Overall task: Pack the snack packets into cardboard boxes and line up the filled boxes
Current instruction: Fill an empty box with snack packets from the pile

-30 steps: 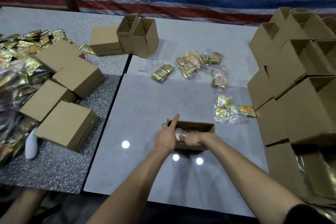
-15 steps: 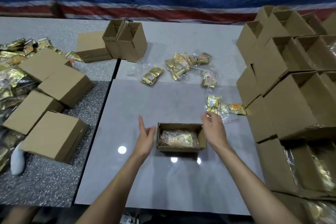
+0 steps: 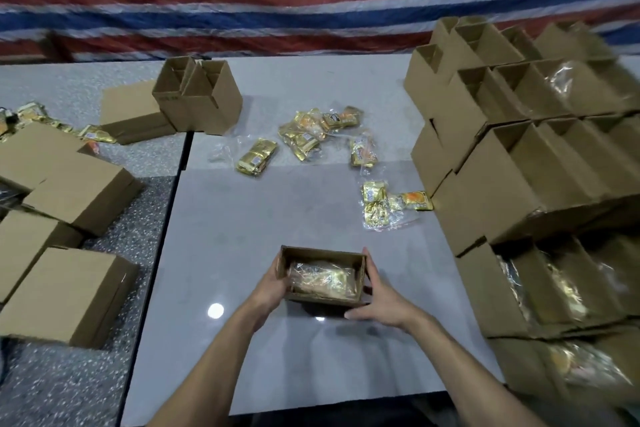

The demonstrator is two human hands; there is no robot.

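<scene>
Your left hand (image 3: 268, 288) and right hand (image 3: 382, 302) are clasping the two short ends of a small open cardboard box (image 3: 322, 300), with your fingers wrapping its matte brown walls. The box is sitting squarely between your palms, over the glossy grey table (image 3: 242, 218). Inside it, a crinkly clear-wrapped bundle of gold foil packets (image 3: 323, 279) is lying flat. Beyond your fingertips, loose shiny packets (image 3: 304, 137) are lying across the tabletop. To your right, open rectangular boxes (image 3: 519, 166) are standing stacked. To your left, closed boxes (image 3: 69, 291) are resting on a speckled surface (image 3: 52, 392).
</scene>
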